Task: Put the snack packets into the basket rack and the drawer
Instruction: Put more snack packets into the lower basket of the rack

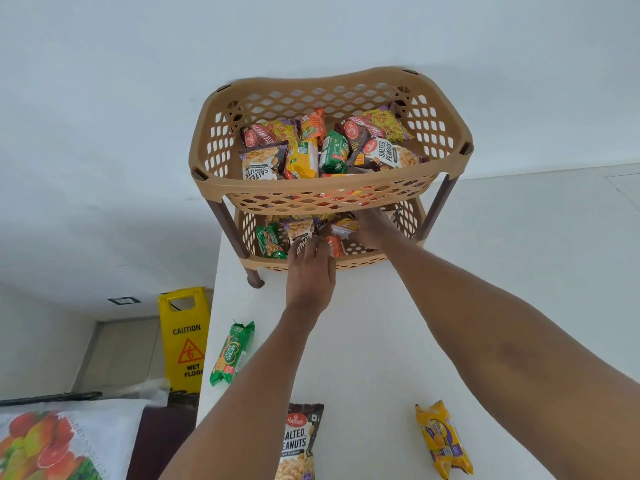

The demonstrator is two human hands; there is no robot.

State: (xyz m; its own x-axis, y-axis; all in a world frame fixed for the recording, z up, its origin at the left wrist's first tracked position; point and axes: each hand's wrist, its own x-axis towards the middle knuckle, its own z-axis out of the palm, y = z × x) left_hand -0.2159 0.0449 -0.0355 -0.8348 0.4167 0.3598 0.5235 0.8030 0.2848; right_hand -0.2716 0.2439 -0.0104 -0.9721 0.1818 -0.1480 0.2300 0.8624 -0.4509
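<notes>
At the far edge of the table (363, 327), against the white wall, the basket rack (325, 190) is standing on dark brown legs. Its two tiers are moulded in tan plastic with perforated lattice walls and rounded corners. The upper tier is holding glossy foil snack packets (311, 150) lying flat and overlapping. The lower tier (360, 261) is also holding packets, and the gap between the tiers is leaving only a low slot for access.

The left hand (310, 271) is reaching over the lower tier's front rim, its fingers curling down onto a peanut packet (300, 233). The thumb is hidden. The right hand (374, 230) is reaching deeper under the upper tier; its fingers are hidden, so its grip cannot be told.

Three packets are lying flat on the smooth white tabletop, well apart from each other. A green packet (232, 353) is sitting at the left edge. A salted peanuts packet (299, 441) and a yellow packet (443, 439) are sitting near the near edge. Open surface is lying between them and the rack.

Beyond the left edge, a yellow wet-floor sign (185, 337) is standing beside a fruit-printed cloth (52, 441).
</notes>
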